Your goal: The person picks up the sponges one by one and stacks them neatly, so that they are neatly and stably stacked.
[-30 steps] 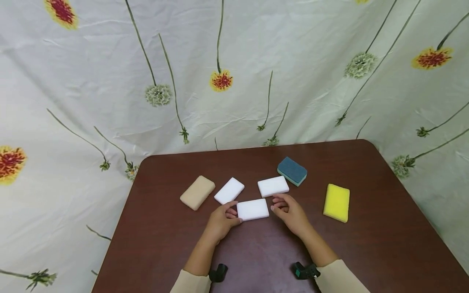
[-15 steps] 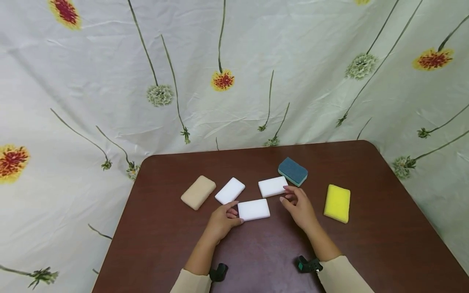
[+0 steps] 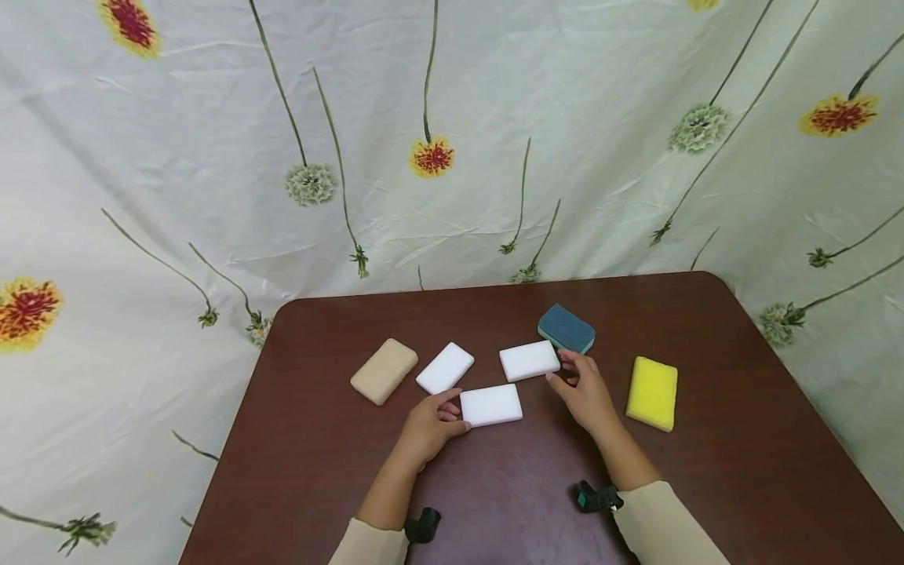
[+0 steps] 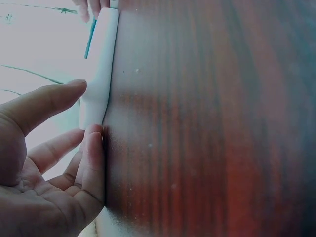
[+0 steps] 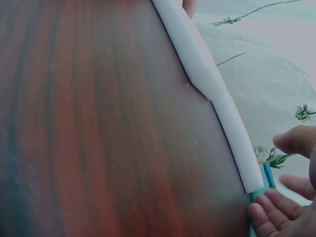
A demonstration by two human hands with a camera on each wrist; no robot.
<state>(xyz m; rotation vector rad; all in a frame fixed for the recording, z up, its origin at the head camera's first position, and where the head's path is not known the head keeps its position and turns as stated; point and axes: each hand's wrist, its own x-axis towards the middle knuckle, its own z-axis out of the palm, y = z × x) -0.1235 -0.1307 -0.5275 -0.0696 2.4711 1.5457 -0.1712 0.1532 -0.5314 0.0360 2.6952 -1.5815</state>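
Observation:
A white sponge point(image 3: 491, 405) lies flat at the front of the group. My left hand point(image 3: 427, 428) rests at its left end, index fingertip at the far corner and thumb tip at the near one. In the left wrist view that thumb point(image 4: 54, 101) overlaps the sponge's edge, while the other fingers are bent near its end. Behind it lies a second white sponge point(image 3: 529, 361). At that sponge's right end is my right hand point(image 3: 585, 392), thumb and fingers spread apart with nothing between them. Just beyond its fingertips sits a blue-topped green sponge point(image 3: 566, 328).
A third white sponge point(image 3: 446, 368) lies angled behind my left hand, with a beige sponge point(image 3: 384, 371) farther left. The yellow sponge point(image 3: 652, 394) is right of my right hand. A flowered cloth point(image 3: 353, 141) hangs behind the dark wooden table point(image 3: 741, 455).
My right hand has moved right and away from me, from between the front and back white sponges to the back one's right end. My left hand stays in place.

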